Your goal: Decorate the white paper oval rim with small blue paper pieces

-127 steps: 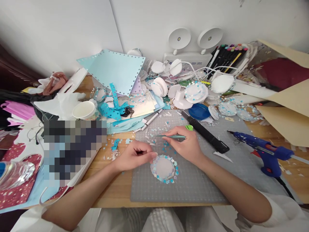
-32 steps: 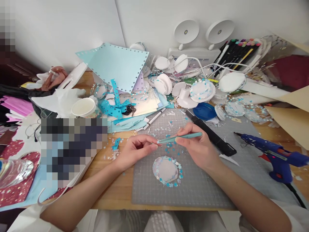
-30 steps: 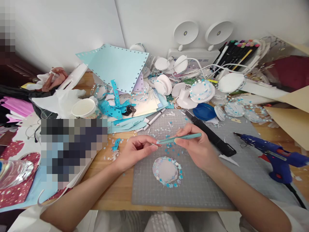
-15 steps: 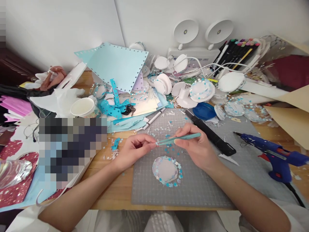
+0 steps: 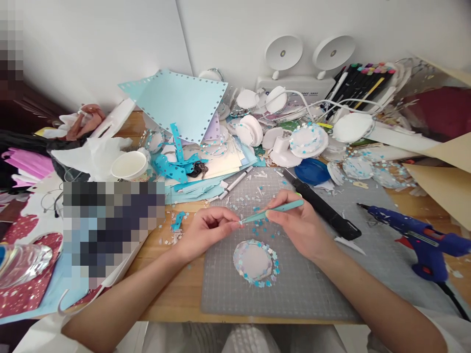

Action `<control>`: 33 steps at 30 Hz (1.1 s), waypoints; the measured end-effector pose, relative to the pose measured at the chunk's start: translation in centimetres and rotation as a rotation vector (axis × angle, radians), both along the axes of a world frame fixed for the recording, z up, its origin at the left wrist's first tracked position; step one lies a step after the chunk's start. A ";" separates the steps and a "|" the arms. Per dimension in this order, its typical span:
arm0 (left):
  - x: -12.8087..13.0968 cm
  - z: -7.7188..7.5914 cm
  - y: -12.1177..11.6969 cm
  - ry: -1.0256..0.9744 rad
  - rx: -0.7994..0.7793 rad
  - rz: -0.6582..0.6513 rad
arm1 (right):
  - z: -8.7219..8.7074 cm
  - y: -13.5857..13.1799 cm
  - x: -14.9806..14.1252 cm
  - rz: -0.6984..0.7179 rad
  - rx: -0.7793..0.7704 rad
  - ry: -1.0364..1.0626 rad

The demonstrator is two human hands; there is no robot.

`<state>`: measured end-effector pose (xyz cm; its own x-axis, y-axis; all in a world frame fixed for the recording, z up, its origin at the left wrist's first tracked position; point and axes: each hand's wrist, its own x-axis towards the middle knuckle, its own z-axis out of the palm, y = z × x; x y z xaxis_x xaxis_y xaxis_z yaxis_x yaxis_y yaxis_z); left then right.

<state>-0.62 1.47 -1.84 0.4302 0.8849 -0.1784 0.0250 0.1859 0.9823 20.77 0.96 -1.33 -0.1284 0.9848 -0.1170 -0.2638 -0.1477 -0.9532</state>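
Note:
My right hand (image 5: 300, 223) is closed around pale teal tweezers (image 5: 281, 208), their tips pointing left. My left hand (image 5: 211, 230) pinches a tiny pale paper flower (image 5: 241, 222) between thumb and forefinger, and the tweezer tips meet it there. Below both hands, a round white disc (image 5: 253, 261) lies on the grey cutting mat (image 5: 228, 299). Small blue and white paper flowers ring its edge. Loose blue flower cut-outs (image 5: 259, 223) are scattered on the mat beneath and behind the tweezers.
A blue glue gun (image 5: 415, 235) lies at the right. A black cutter knife (image 5: 324, 206) rests behind my right hand. White discs, punched blue paper (image 5: 180, 103), a paper cup (image 5: 128, 165), a blue lid (image 5: 312, 170) and a twin-head lamp (image 5: 283, 53) crowd the back.
The tweezers have tilted slightly, with their tips still at my left fingertips. My hands have barely moved, and the whole view has shifted a little.

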 end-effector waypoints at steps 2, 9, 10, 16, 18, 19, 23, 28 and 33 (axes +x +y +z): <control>0.0 -0.1 0.0 0.012 0.000 -0.004 | -0.1 -0.1 0.1 0.008 0.009 -0.007; -0.2 -0.1 0.0 0.047 -0.003 -0.026 | 0.0 0.0 0.2 0.028 0.014 -0.020; -0.1 -0.1 0.0 0.051 0.000 -0.024 | 0.0 0.0 0.3 0.029 0.015 -0.023; 0.0 0.3 0.0 0.055 0.006 -0.010 | 0.1 -0.2 0.4 0.032 0.007 -0.008; 0.0 0.3 0.0 0.058 0.004 -0.015 | 0.1 -0.2 0.4 0.029 0.000 -0.004; 0.0 0.2 0.0 0.060 0.003 -0.019 | 0.1 -0.2 0.4 0.025 -0.007 -0.002; -0.2 0.0 0.0 0.062 0.001 -0.029 | 0.3 0.0 0.2 0.008 -0.061 0.060; -0.1 0.0 0.0 0.063 0.020 -0.019 | 0.5 0.2 0.0 -0.046 -0.060 0.109; 0.1 0.5 0.1 0.019 0.015 -0.014 | 0.3 -0.1 0.0 -0.162 0.116 -0.032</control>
<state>-0.55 1.55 -1.34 0.4392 0.8816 -0.1731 0.0462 0.1702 0.9843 20.80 0.84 -1.00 0.0352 0.9994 -0.0031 -0.2444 0.0056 -0.9697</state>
